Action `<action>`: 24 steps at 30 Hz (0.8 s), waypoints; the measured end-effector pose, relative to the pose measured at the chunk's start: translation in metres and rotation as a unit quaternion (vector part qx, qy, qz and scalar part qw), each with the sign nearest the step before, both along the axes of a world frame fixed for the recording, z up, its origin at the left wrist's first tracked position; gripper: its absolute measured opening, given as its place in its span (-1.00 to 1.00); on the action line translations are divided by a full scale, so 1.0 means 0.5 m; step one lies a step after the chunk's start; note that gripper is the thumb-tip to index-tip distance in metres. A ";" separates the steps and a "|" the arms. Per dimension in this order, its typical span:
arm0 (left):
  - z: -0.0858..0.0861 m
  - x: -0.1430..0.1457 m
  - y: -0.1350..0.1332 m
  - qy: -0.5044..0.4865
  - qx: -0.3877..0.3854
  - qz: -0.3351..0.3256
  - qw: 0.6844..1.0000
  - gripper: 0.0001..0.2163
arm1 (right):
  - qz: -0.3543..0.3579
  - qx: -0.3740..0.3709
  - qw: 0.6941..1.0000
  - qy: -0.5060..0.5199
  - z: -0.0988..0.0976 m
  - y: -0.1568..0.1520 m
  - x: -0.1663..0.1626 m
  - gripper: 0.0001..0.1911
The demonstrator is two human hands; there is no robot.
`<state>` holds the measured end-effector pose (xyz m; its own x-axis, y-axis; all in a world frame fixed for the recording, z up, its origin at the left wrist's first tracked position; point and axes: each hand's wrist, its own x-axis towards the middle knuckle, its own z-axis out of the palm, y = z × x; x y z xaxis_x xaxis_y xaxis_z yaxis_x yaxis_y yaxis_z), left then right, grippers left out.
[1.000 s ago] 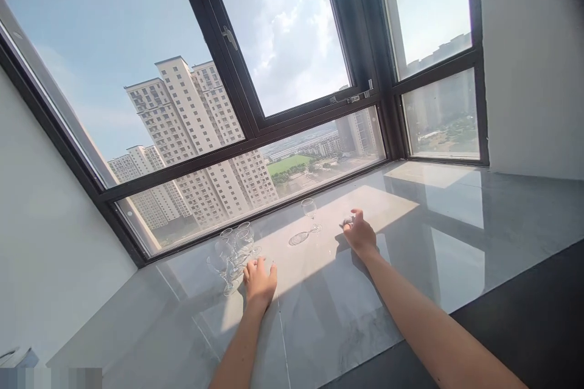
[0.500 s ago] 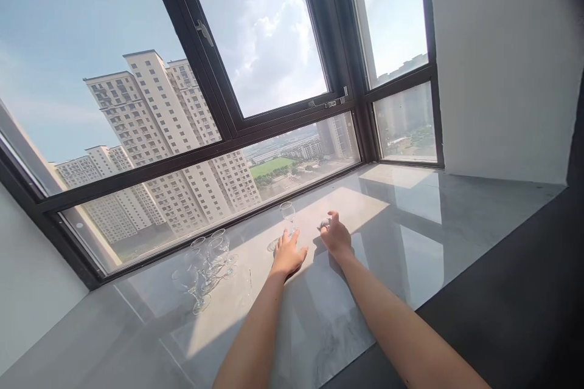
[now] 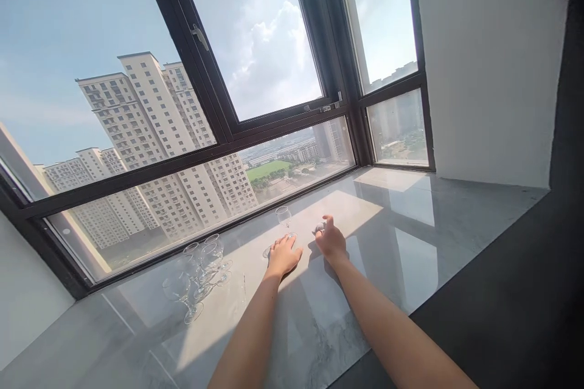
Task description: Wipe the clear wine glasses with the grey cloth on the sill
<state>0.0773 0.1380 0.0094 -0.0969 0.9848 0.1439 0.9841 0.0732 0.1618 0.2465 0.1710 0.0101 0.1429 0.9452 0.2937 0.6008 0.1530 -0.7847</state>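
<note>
A clear stemmed glass stands upright on the grey marble sill, close to the window. My left hand lies palm down just in front of it, fingers stretched toward its foot; whether they touch the glass I cannot tell. To the right, my right hand has its fingers curled around a small whitish-grey crumpled bundle, possibly a cloth, which is mostly hidden by the hand. Several more stemmed glasses are grouped on the sill to the left of my left hand.
The polished sill is streaked with bright sunlight and reflections. A dark window frame borders its far side, with tall buildings outside. A white wall rises at the right, and the sill's front edge drops to a dark area.
The view has shifted slightly, so everything sits a little further left and lower. My left fingers now lie flatter and closer together. The right hand keeps its grip on the bundle.
</note>
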 end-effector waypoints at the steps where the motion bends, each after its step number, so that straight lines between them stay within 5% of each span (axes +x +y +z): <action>1: 0.002 0.001 -0.006 -0.001 -0.001 0.000 1.000 -0.45 | 0.000 -0.001 1.000 0.001 0.000 0.000 0.000 -0.52; 7: 0.010 -0.007 -0.084 0.001 -0.020 -0.019 1.000 -0.45 | -0.006 0.003 1.000 -0.002 -0.004 0.003 0.001 -0.53; 14: 0.015 -0.059 -0.245 0.024 0.014 -0.049 0.998 -0.49 | -0.005 0.003 1.000 -0.003 -0.006 0.004 0.003 -0.52; 19: 0.026 -0.110 -0.349 0.020 0.031 0.004 0.999 -0.60 | -0.008 0.003 1.000 -0.010 -0.008 0.004 0.002 -0.51; 24: 0.028 -0.142 -0.388 0.034 0.062 0.073 0.995 -0.70 | -0.013 0.003 1.000 -0.015 -0.014 0.007 0.001 -0.51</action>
<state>0.0064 -0.0562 0.0235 -0.2238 0.9353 0.2741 0.9734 0.2002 0.1116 0.2470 0.1747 0.0033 0.1577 0.9393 0.3047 0.6274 0.1430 -0.7655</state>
